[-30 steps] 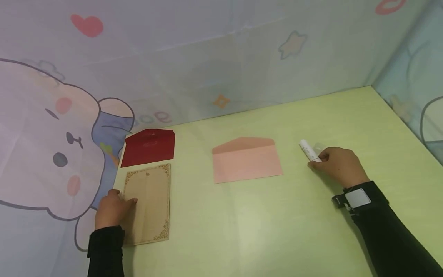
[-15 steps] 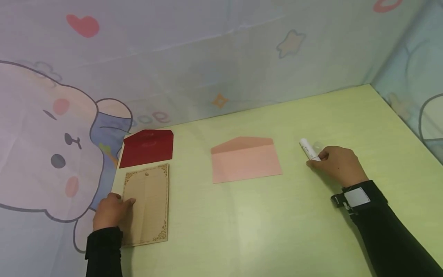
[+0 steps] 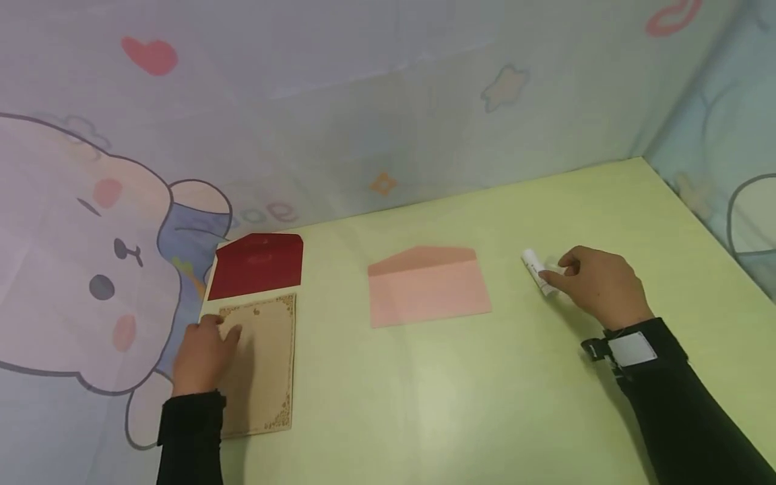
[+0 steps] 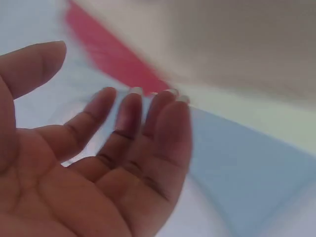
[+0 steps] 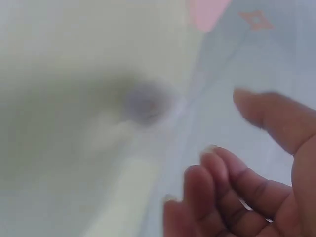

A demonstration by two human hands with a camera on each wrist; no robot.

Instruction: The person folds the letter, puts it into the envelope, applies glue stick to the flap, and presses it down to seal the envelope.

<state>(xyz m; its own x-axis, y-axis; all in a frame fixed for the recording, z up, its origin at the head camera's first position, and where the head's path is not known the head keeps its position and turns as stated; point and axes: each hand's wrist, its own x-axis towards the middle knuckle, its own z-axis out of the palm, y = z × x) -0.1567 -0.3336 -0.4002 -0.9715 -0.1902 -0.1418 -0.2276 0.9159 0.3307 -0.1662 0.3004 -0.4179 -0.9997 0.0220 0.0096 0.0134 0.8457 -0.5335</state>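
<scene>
My left hand hovers over the left side of a tan sheet of letter paper with an ornate brown border. Its fingers are spread and loosely bent, with nothing between them in the left wrist view. Over on the right, my right hand is beside a white tube that looks like a glue stick, lying on the table. Thumb and fingers stand apart; the right wrist view shows no grip, and the tube is blurred there. A faint clear piece lies by the tube.
A red envelope lies above the letter paper near the table's left edge. In the middle is a pink envelope with its flap up. The pale green table meets a printed cloth backdrop at the back.
My left hand has risen off the letter paper and moved slightly forward. The right fingers have let go of the white tube, which stays in place.
</scene>
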